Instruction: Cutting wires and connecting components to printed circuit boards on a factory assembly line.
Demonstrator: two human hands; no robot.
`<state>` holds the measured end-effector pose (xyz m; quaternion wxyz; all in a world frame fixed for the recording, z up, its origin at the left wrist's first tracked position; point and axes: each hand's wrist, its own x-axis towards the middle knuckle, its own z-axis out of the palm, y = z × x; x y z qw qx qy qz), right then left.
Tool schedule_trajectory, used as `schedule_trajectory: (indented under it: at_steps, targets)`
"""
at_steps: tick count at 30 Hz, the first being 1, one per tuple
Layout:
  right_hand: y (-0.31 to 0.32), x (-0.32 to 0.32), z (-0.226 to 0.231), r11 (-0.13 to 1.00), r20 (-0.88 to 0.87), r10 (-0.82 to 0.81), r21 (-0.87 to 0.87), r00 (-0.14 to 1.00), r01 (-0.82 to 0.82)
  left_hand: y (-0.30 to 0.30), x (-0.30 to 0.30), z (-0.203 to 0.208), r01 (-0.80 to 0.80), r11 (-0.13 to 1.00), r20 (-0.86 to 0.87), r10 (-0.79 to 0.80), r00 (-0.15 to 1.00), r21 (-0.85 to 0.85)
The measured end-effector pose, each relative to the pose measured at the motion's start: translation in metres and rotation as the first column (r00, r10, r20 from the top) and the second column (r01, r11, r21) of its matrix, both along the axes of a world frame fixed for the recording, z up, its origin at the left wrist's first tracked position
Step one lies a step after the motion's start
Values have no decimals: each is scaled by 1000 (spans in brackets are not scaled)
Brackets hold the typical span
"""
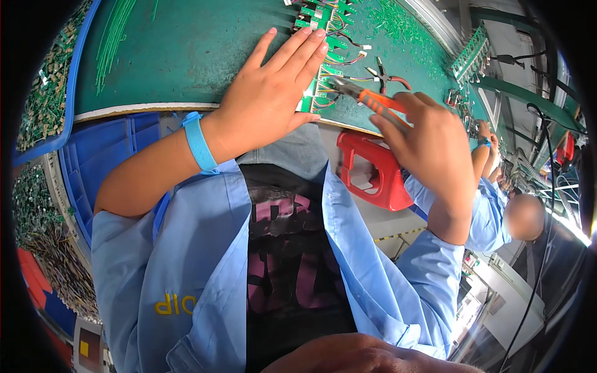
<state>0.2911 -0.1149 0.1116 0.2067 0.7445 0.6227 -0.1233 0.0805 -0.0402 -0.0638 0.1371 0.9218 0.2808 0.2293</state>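
My left hand (267,93) lies flat, fingers stretched out, along the left side of a long green circuit board panel (309,99) near the bench's front edge. Several thin coloured wires with white plugs (362,55) stick out from the panel's right side. In my right hand (435,140) is a pair of pliers with orange and grey handles (376,102). Its metal jaws point left, close to the wires by the panel; whether they touch a wire I cannot tell. Just beyond lie small cutters (384,77) with red and black handles.
Green strips (115,40) and green scraps (404,28) lie on the green bench (186,56). A blue-rimmed bin (69,93) of boards stands left, above a blue crate (102,152). A red stool (392,180) is below the bench edge. A co-worker (488,214) works at right.
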Motion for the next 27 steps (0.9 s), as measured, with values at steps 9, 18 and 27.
schedule_trajectory:
  at_steps: [9,18,27]
  targets:
    - [-24,38,9,843,187,296,411,937,-348,1,1,5,-7,1000,-23,6,1000,-25]
    - [-39,-5,-4,814,145,439,354,887,-461,0,1,5,-18,1000,-45,17,999,-17]
    - [-38,-10,-14,814,139,441,354,886,-461,-2,3,6,-22,999,-26,21,999,-33]
